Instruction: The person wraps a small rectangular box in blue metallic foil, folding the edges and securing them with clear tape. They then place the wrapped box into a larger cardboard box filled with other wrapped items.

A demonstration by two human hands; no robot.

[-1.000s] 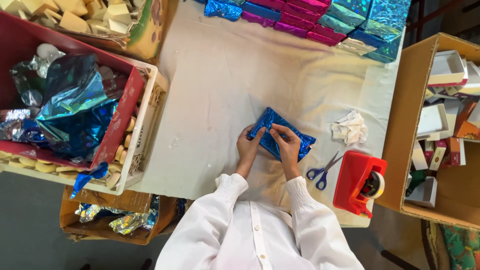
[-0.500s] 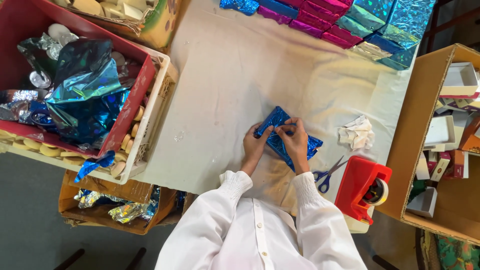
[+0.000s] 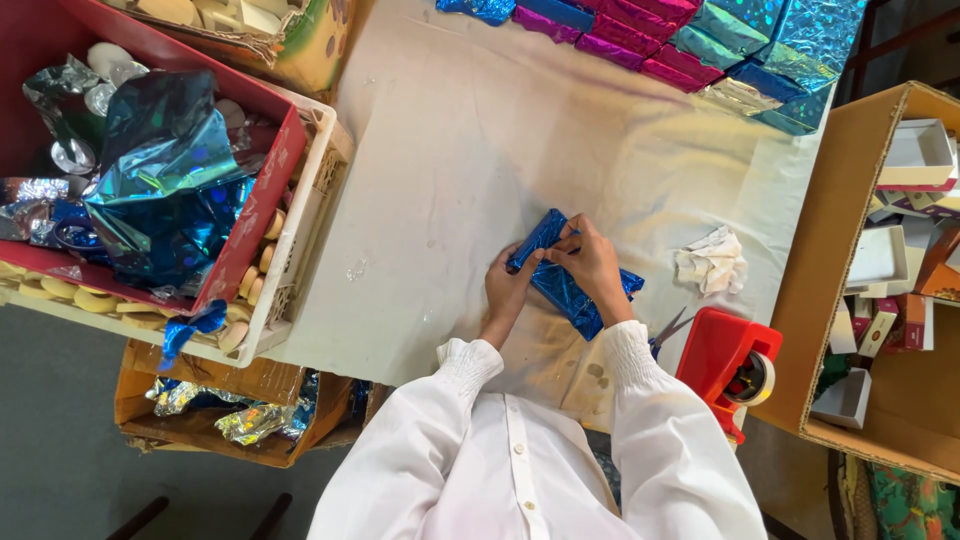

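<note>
Together, both hands close on a small box wrapped in shiny blue foil [image 3: 570, 280], which lies slantwise on the white-covered table [image 3: 470, 150] just in front of the person. The left hand [image 3: 508, 288] grips the near left edge of the parcel, thumb on top, apparently to steady it against the cloth. The right hand [image 3: 592, 265] arches over the middle, wrist bent and fingertips pinching the foil at the upper end, seemingly pressing a fold flat. Both white sleeves [image 3: 640, 400] reach forward from the body, the forearms angled towards each other.

Just right of the right wrist, blue-handled scissors [image 3: 662, 332] lie partly hidden by the sleeve, and beside them sits a red tape dispenser [image 3: 725, 365], both close enough to be picked up without stretching. A crumpled white paper [image 3: 712, 262] rests a little further right. Along the far edge of the table, finished parcels in blue, pink and teal foil [image 3: 690, 45] are stacked. To the left a red tray [image 3: 255, 190] holds loose blue foil sheets [image 3: 165, 190], and to the right an open cardboard carton [image 3: 830, 230] holds small boxes.
</note>
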